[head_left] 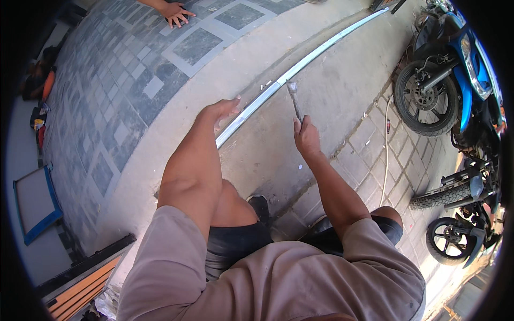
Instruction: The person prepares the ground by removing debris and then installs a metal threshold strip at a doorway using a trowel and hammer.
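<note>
My right hand [306,135] grips the handle of a hammer [294,98], its head raised just above a long silver metal rail [321,50] that runs across the concrete strip. My left hand [220,109] reaches forward with fingers together and rests on or just over the same rail, left of the hammer. I am crouched, knees bent, with both forearms stretched toward the rail.
Grey patterned paving [134,80] lies beyond the rail; another person's hand [174,12] rests on it at the top. Motorcycles [450,80] stand at the right on brick paving, with a thin white cord [385,155]. A blue-framed board [35,200] and wooden slats [80,289] lie left.
</note>
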